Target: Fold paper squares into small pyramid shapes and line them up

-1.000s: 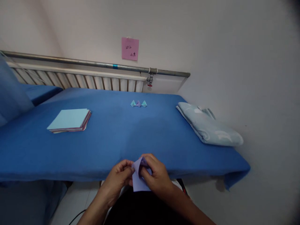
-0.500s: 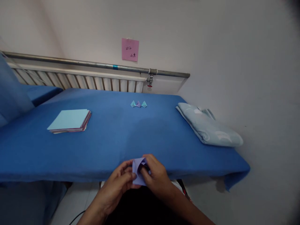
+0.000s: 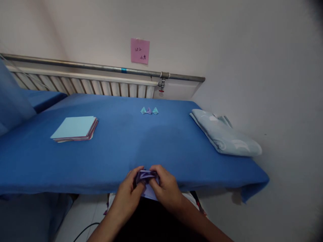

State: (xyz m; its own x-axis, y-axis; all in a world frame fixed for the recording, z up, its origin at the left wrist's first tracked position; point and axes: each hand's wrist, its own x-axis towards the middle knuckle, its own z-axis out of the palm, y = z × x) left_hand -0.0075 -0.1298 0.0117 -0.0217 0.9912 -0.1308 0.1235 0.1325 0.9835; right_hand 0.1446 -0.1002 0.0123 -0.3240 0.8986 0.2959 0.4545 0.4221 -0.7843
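Note:
A piece of folded purple paper (image 3: 149,191) is between my two hands at the front edge of the blue-covered table. My left hand (image 3: 130,190) grips its left side, thumb at the near side and fingers behind. On the other side my right hand (image 3: 165,186) grips it too, with the thumb pressed inside the fold. The paper's upper part bulges open between the thumbs; my fingers hide parts of it. Farther back on the cloth lie small folded paper pieces (image 3: 149,111), two light blue and one purple, in a row.
A stack of coloured paper (image 3: 74,127) with a light blue top sheet lies at the left of the blue cloth (image 3: 113,151). A folded pale blanket (image 3: 224,136) rests at the right. Behind are a radiator (image 3: 101,88), a pipe and a pink note (image 3: 140,51) on the wall.
My left hand has shifted up and its thumb has moved into the paper's opening beside the right thumb. The paper has tilted and its upper pocket is spread wider.

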